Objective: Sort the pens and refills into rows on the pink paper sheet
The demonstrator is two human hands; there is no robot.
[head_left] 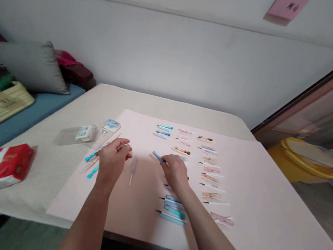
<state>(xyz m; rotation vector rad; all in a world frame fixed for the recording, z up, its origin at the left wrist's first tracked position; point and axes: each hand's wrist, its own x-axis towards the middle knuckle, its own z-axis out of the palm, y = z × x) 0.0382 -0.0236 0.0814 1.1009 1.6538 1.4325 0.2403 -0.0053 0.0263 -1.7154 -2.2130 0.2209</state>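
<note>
My right hand [174, 173] is closed on a small blue stick [157, 156] whose tip points up and left over the pink sheet [255, 191]. My left hand [113, 160] hovers to its left with fingers curled in a pinch; what it holds, if anything, is too small to make out. A thin pale stick [132, 170] lies on the sheet between my hands. Rows of small sticks, blue ones [171, 214] near me and pink and brown ones [211, 171] further right, are laid out on the sheet by my right forearm.
A clear plastic box [77, 134] and small packets [110, 126] lie left of the sheet, with loose blue sticks [92, 164] nearby. A red tissue pack [1, 166] sits at the table's left edge. A grey cushion [30, 65] is at far left, a yellow tub [303, 160] at right.
</note>
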